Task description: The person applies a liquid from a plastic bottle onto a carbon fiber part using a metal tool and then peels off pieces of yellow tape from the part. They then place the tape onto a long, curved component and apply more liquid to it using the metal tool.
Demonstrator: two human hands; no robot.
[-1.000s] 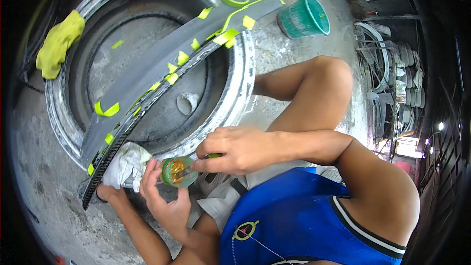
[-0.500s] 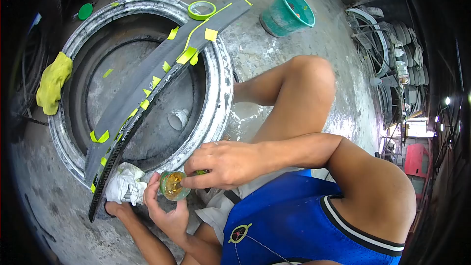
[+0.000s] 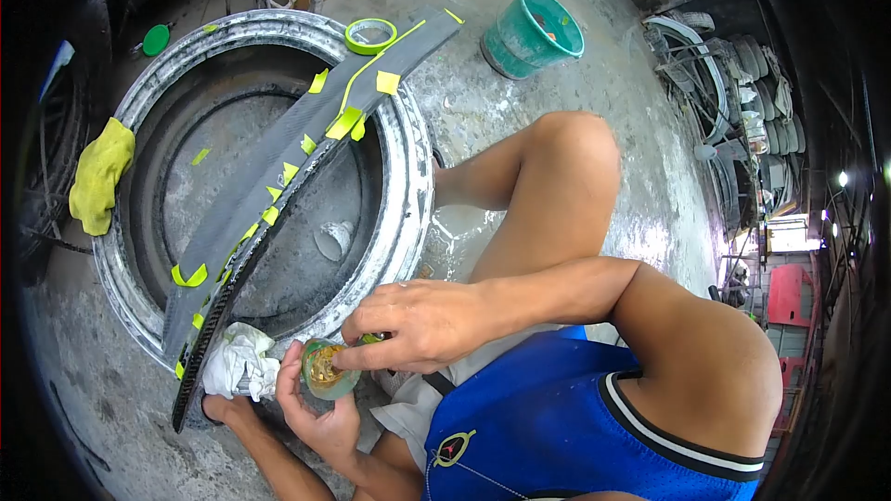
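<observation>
My left hand (image 3: 320, 408) is closed around a small round green-rimmed container (image 3: 323, 386) with shiny amber contents. Over its mouth bends my right hand (image 3: 408, 323), fingers curled in, fingertips at the amber contents. A bit of yellow-green shows beneath those fingers; what they pinch is hidden. Just ahead, a long dark curved panel (image 3: 255, 162) with several yellow-green tape pieces lies across a tire (image 3: 408, 213). Close to my left hand, a crumpled white cloth or paper (image 3: 239, 360) sits by the panel's near end.
A tape roll (image 3: 371, 35) rests at the panel's far end. A yellow cloth (image 3: 100, 176) hangs over the tire's left rim. Inside the tire lies a white cup (image 3: 334, 239). On the concrete floor beyond stands a green bucket (image 3: 531, 32). Stacked parts (image 3: 766, 83) line the right side.
The container has tilted so more of its amber contents faces me, and my right fingers have shifted slightly left over it. The whole view has moved a little.
</observation>
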